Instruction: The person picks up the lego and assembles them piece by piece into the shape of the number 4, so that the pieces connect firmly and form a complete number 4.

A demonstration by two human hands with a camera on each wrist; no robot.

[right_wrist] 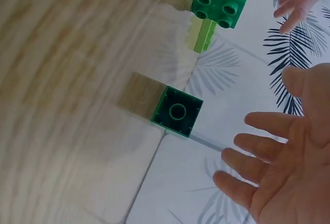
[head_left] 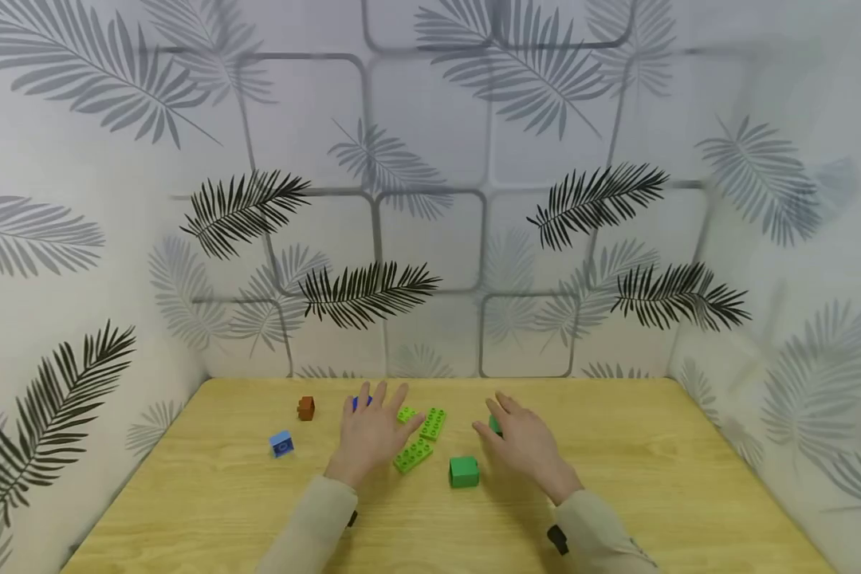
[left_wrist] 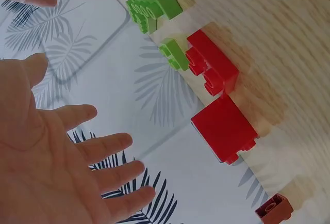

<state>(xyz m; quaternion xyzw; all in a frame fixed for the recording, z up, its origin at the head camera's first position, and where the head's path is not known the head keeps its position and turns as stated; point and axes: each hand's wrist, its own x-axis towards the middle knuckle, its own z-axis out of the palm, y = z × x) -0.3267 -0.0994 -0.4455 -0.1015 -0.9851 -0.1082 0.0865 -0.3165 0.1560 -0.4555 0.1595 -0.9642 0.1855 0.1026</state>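
Note:
My left hand (head_left: pixel 373 434) is held over the table with its fingers spread, and nothing is in it. Under or beside it lie lime-green bricks (head_left: pixel 413 455) and a dark blue brick (head_left: pixel 361 402), partly covered. In the left wrist view, a red studded brick (left_wrist: pixel 214 64) and a red block (left_wrist: pixel 224 128) stand near this hand; the head view does not show them. My right hand (head_left: pixel 529 446), fingers extended, holds nothing and partly hides a small green brick (head_left: pixel 495 425). That brick lies on its side in the right wrist view, its hollow underside (right_wrist: pixel 178 111) showing.
A larger green brick (head_left: pixel 463 472) sits between the two hands. Off to the left are a light blue brick (head_left: pixel 281 443) and a brown brick (head_left: pixel 306 408). The wooden table (head_left: pixel 653 478) meets a leaf-patterned wall covering (head_left: pixel 430 239) at its back edge.

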